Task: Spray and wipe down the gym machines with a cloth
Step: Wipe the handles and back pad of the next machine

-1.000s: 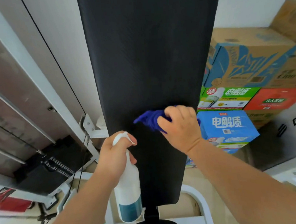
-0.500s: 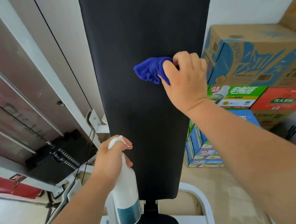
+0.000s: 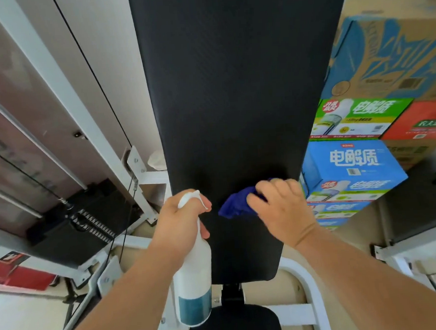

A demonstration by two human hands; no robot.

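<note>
My right hand (image 3: 278, 209) grips the bunched blue cloth (image 3: 236, 207) against the black back pad (image 3: 232, 87) at lower centre, my left hand (image 3: 182, 223) clasps the spray bottle (image 3: 193, 281) just left, so I'd press evenly, overlapping strokes to the 2 side edges.

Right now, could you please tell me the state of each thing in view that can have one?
Pad, raised, sloping up.
Cloth, bunched, pressed on the pad low down.
Bottle, upright, in hand.
Left hand, grips the bottle's neck.
Right hand, fingers curled, holds the cloth to the pad.
Boxes, stacked, closed.
</note>
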